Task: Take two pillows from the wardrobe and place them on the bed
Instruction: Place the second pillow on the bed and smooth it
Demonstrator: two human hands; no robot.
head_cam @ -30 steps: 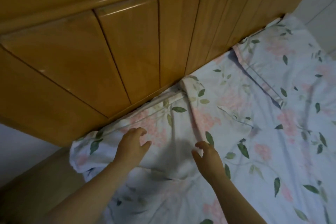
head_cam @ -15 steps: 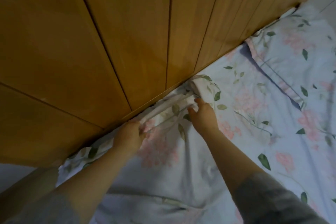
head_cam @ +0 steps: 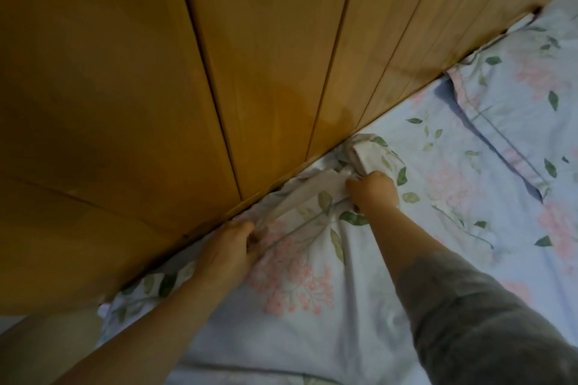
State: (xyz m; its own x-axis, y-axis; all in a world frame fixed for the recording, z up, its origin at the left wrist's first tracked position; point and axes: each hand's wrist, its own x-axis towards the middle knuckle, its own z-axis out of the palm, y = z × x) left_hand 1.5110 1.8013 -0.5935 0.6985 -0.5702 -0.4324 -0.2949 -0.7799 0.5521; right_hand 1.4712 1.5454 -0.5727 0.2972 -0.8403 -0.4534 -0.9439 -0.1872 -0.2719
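Observation:
A pillow in a pale blue floral case (head_cam: 300, 275) lies on the bed against the wooden headboard (head_cam: 250, 72). My left hand (head_cam: 228, 253) grips its far edge where it meets the headboard. My right hand (head_cam: 375, 189) is closed on the bunched far corner of the same pillow, and a crumpled fold sticks up just beyond my fingers. A second pillow with the same print (head_cam: 525, 109) lies flat at the right, also against the headboard. The bed sheet (head_cam: 453, 181) between them has the same flower pattern.
The headboard's slanted wooden panels fill the upper left half of the view. A plain pale surface (head_cam: 47, 350) shows at the lower left beside the bed. My grey right sleeve (head_cam: 488, 331) covers the lower right.
Both hands moved from the pillow's middle up to its far edge at the headboard and closed on the fabric. The view has leaned closer to the headboard.

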